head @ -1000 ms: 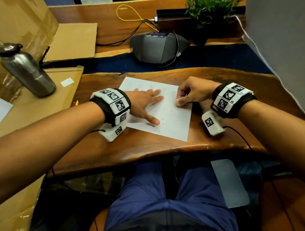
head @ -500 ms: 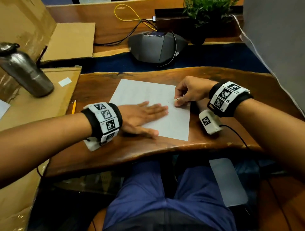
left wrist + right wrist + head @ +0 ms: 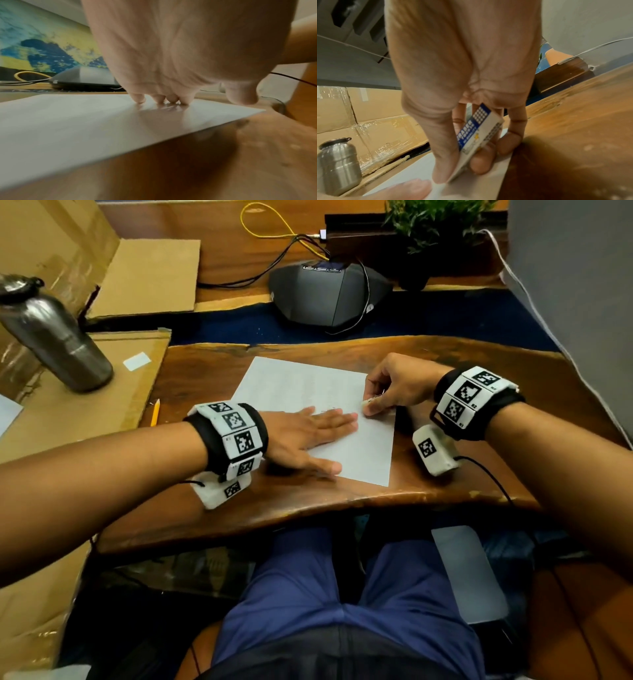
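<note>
A white sheet of paper (image 3: 301,386) lies on the wooden desk (image 3: 445,491), also seen as the sheet of paper (image 3: 68,128) in the left wrist view. My left hand (image 3: 308,436) lies flat on its near half, fingers straight, fingertips (image 3: 159,99) pressing it down. My right hand (image 3: 390,392) pinches a white eraser (image 3: 479,132) in a blue and white sleeve between thumb and fingers. The eraser's lower end (image 3: 370,402) touches the paper near its right edge, just past my left fingertips. Faint pencil marks (image 3: 329,409) show beside it.
A yellow pencil (image 3: 155,412) lies off the paper's left edge. A steel bottle (image 3: 51,333) stands on flattened cardboard (image 3: 68,412) at the left. A grey conference phone (image 3: 329,292) with cables and a potted plant (image 3: 431,227) sit beyond the desk. A grey panel (image 3: 575,285) rises at right.
My left hand slid toward me and to the right across the paper, fingertips now close to the eraser. My right hand stays at the right edge with the eraser.
</note>
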A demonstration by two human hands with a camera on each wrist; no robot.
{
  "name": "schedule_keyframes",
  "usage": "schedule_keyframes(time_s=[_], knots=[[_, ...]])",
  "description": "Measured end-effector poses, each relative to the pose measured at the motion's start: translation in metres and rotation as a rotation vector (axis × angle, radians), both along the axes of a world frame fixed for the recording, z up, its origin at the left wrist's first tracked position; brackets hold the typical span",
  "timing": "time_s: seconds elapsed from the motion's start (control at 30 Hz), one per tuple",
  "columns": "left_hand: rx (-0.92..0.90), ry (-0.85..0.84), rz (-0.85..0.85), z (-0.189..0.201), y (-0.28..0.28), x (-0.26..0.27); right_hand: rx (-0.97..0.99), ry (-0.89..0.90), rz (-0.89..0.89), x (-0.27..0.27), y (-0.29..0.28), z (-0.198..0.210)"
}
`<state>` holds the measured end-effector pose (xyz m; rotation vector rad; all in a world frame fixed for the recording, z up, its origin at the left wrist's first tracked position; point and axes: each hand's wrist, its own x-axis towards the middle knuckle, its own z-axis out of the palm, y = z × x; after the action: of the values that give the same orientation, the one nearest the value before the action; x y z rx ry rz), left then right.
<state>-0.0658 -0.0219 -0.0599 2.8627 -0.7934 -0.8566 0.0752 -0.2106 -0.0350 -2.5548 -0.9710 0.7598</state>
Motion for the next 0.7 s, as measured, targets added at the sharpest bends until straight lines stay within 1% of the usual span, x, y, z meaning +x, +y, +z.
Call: schedule_keyframes(time_s=[0.07,0.17,0.27,0.33,0.4,0.47,0.57,0.67,0.7], knots=[[-0.001,-0.025,0.023,-0.003,0.001,0.002,-0.002,-0.046,-0.015,-0.002,0.0,-0.002],[-0.035,-0.037,0.068,-0.008,-0.003,-0.001,0.029,-0.161,-0.015,-0.01,-0.001,-0.004],[-0.113,-0.022,0.127,-0.001,-0.006,0.001,0.093,-0.216,0.06,-0.027,0.0,-0.004],[-0.153,-0.061,0.123,0.004,-0.007,0.004,0.113,-0.237,0.139,-0.038,0.002,-0.003],[-0.166,-0.123,0.112,0.006,-0.007,0.005,0.119,-0.265,0.198,-0.044,0.002,-0.004],[-0.151,-0.137,0.135,0.005,-0.007,0.006,0.108,-0.299,0.206,-0.045,-0.001,-0.006],[-0.116,-0.134,0.169,0.004,-0.007,0.009,0.095,-0.274,0.204,-0.047,-0.005,-0.003],[-0.093,-0.141,0.172,0.002,-0.005,0.012,0.029,-0.198,0.308,-0.054,-0.003,0.004],[-0.084,-0.143,0.171,0.002,-0.005,0.013,0.023,-0.191,0.313,-0.054,-0.003,0.005]])
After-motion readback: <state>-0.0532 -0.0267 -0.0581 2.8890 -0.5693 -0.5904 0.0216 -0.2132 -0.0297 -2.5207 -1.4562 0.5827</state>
